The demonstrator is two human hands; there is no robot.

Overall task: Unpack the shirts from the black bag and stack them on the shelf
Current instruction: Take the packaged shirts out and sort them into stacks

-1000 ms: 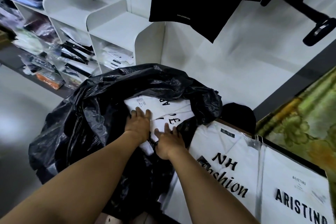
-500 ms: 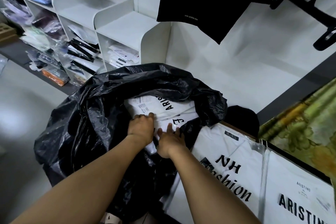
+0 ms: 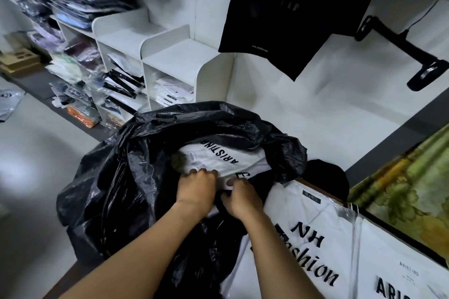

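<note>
A large black plastic bag stands open in front of me. Inside lie white packaged shirts with black "ARISTINO" lettering. My left hand and my right hand are both in the bag's mouth, fingers curled over the near edge of the top shirt packs. The lower part of the packs is hidden by my hands and the bag. White shelf cubbies stand behind the bag, their tops bare.
Two packaged white shirts lie on a surface at the right. Stacked bagged clothes fill the left shelves. Black and purple garments hang overhead. A black wall bracket juts out at upper right.
Both hands' fingers have curled from flat on the shirts to gripping their near edge, and the packs have lifted slightly. The view has tilted upward.
</note>
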